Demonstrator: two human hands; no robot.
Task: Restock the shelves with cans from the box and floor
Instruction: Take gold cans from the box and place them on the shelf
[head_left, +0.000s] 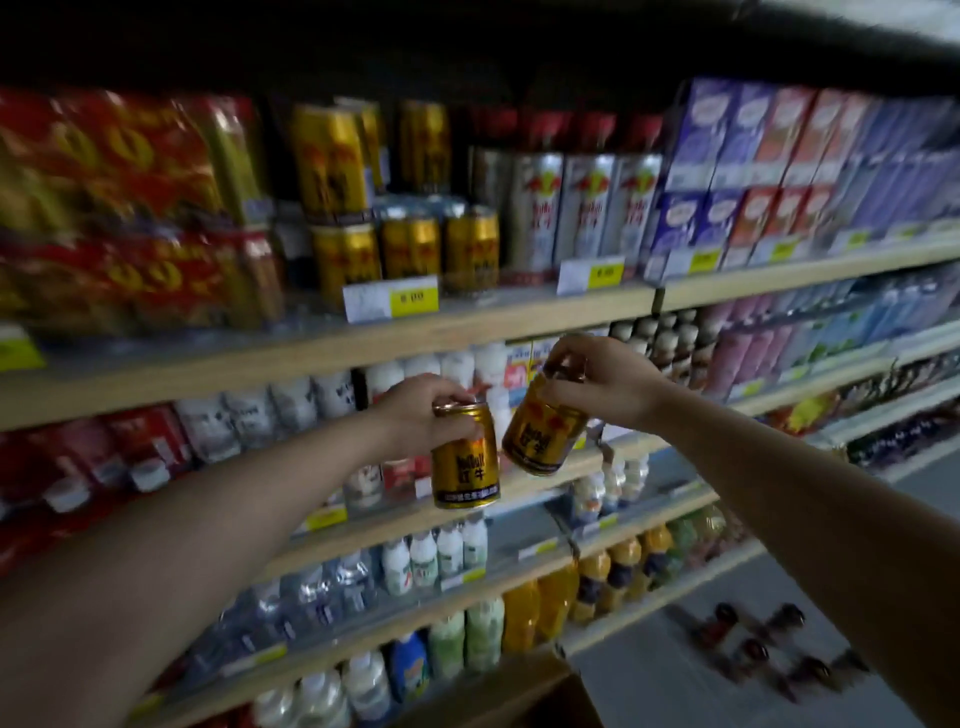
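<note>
Two gold cans are held up in front of the shelving, below the top stocked shelf. The left can (464, 455) hangs upright, and the left hand (423, 415) has its grip clenched around the can's top rim, with the fingers covering most of the lid. The right can (543, 423) tilts, its base swung toward the left can so the two are just beside each other, whether touching is not clear. The right hand (597, 376) grasps it from above by the top, which is hidden under the fingers. Both cans carry red and dark markings, partly readable on the left one and blurred on the right. Above them, the top shelf (467, 325) holds more gold cans (410, 247) stacked in two tiers, beside tall silver cans (587, 208) and purple and red cartons (727, 171); all of these are smeared by motion blur, and the price tags (389, 299) on the shelf edge cannot be read. At far left, red and yellow packs (114, 208) are a blur of colour. Lower shelves carry white bottles (436, 558), clear water bottles (322, 582) and orange drink bottles (613, 577), many partly hidden behind both forearms. On the floor (649, 654) at lower right lie several small dark objects (753, 644), too blurred to identify. A brown cardboard edge (519, 696) is cut off by the bottom of the frame.
</note>
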